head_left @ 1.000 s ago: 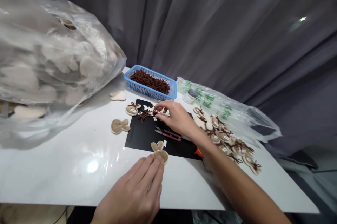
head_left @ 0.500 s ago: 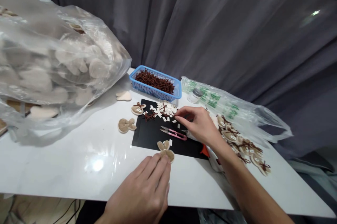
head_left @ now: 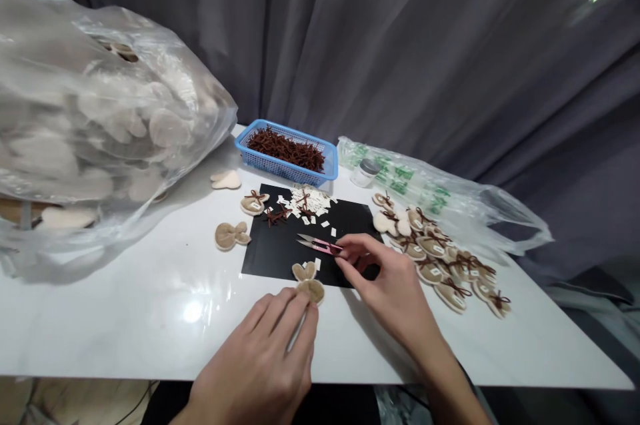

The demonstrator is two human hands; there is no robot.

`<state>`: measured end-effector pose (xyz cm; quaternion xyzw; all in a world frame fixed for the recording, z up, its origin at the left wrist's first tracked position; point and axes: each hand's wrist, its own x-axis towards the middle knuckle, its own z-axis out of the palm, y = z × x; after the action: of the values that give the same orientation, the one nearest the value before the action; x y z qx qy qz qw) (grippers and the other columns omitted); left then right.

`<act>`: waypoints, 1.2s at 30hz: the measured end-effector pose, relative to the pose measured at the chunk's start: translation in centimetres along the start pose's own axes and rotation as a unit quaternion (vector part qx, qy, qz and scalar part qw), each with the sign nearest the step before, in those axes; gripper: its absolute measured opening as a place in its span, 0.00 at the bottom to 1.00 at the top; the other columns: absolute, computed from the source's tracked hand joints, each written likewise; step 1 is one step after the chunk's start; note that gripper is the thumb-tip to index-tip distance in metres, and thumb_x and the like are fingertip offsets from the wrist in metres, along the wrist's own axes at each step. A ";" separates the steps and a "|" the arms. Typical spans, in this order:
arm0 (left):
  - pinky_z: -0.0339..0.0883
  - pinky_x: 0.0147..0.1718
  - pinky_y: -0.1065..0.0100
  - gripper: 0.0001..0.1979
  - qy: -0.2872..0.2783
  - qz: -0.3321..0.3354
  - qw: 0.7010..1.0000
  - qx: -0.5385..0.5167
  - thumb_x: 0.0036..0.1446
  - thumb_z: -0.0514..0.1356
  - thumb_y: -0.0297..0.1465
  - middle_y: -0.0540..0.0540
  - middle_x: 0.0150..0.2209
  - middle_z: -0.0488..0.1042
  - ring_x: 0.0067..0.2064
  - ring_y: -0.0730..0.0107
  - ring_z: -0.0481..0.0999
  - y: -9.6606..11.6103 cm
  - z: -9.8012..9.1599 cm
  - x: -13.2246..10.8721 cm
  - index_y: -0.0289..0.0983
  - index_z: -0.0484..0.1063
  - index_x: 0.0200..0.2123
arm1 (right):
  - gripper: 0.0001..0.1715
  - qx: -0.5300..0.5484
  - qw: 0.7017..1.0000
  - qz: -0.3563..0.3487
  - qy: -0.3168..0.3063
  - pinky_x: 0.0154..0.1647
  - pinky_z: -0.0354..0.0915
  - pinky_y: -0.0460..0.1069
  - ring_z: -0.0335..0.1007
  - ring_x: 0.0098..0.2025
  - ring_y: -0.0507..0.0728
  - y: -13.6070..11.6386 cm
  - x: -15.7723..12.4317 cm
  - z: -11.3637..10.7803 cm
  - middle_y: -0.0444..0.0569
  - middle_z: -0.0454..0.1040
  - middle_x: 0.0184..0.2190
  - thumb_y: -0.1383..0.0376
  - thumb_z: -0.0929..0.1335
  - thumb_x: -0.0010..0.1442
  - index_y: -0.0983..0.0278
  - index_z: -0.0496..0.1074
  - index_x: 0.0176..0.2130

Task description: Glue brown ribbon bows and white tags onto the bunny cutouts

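Your L hand (head_left: 265, 362) lies flat, fingers pressed together, tips on the near edge of the bunny patch (head_left: 309, 284). The patch sits at the front edge of the black mat (head_left: 275, 252), partly on the white surface (head_left: 150, 305). Your R hand (head_left: 395, 288) is curled, thumb and forefinger drawn close, just beside the handle end of the snips (head_left: 316, 244); can't tell if it pinches anything. Labels (head_left: 313, 198) lie at the mat's far edge, basket (head_left: 280, 170) behind, done patches (head_left: 440, 258) to the R.
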<state>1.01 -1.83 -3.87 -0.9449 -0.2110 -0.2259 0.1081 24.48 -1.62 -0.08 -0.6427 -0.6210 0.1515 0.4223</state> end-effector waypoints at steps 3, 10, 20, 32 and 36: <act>0.70 0.57 0.50 0.23 0.000 -0.004 1.000 -0.003 0.68 0.53 0.23 0.33 0.60 0.82 0.58 0.47 0.81 -0.1 -0.1 0.2 0.26 0.73 0.63 | 0.09 -0.042 0.999 0.003 -0.013 0.38 0.74 0.53 0.79 0.33 0.60 0.0 -0.7 -0.9 0.49 0.84 0.35 0.63 0.70 0.64 0.60 0.82 0.41; 0.68 0.57 0.52 0.22 0.000 -0.010 1.000 -0.014 0.69 0.54 0.24 0.33 0.59 0.82 0.58 0.49 0.80 -0.1 -0.2 0.4 0.27 0.72 0.63 | 0.16 0.019 0.990 0.075 -0.116 0.37 0.74 0.52 0.82 0.39 0.62 0.7 -1.5 -3.3 0.51 0.86 0.40 0.54 0.70 0.70 0.59 0.85 0.44; 0.67 0.57 0.51 0.22 -0.013 -0.015 0.999 -0.032 0.69 0.52 0.23 0.36 0.59 0.82 0.58 0.49 0.80 0.0 -0.5 0.5 0.28 0.73 0.62 | 0.14 -0.036 0.980 0.086 -0.174 0.29 0.62 0.49 0.70 0.26 0.56 0.9 -2.3 -3.8 0.40 0.74 0.25 0.58 0.65 0.72 0.59 0.76 0.51; 0.65 0.57 0.52 0.20 0.011 -0.033 0.998 -0.045 0.72 0.51 0.24 0.38 0.58 0.83 0.57 0.52 0.80 0.1 -0.4 0.9 0.30 0.74 0.61 | 0.08 -0.033 0.975 0.080 -0.207 0.28 0.58 0.48 0.66 0.25 0.54 0.8 0.0 -3.1 0.38 0.70 0.24 0.62 0.64 0.68 0.58 0.73 0.45; 0.65 0.57 0.53 0.20 0.013 -0.037 0.998 -0.048 0.72 0.51 0.24 0.39 0.58 0.83 0.56 0.53 0.81 0.0 -0.6 0.8 0.31 0.75 0.61 | 0.09 -0.080 0.983 0.073 -0.151 0.30 0.60 0.49 0.70 0.27 0.56 0.7 -0.3 -3.0 0.41 0.74 0.26 0.59 0.64 0.71 0.57 0.73 0.41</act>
<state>1.44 -1.76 -3.00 -0.9375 -0.2337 -0.2515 0.0567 27.07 -2.91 1.10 -0.6878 -0.6388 0.2274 0.2590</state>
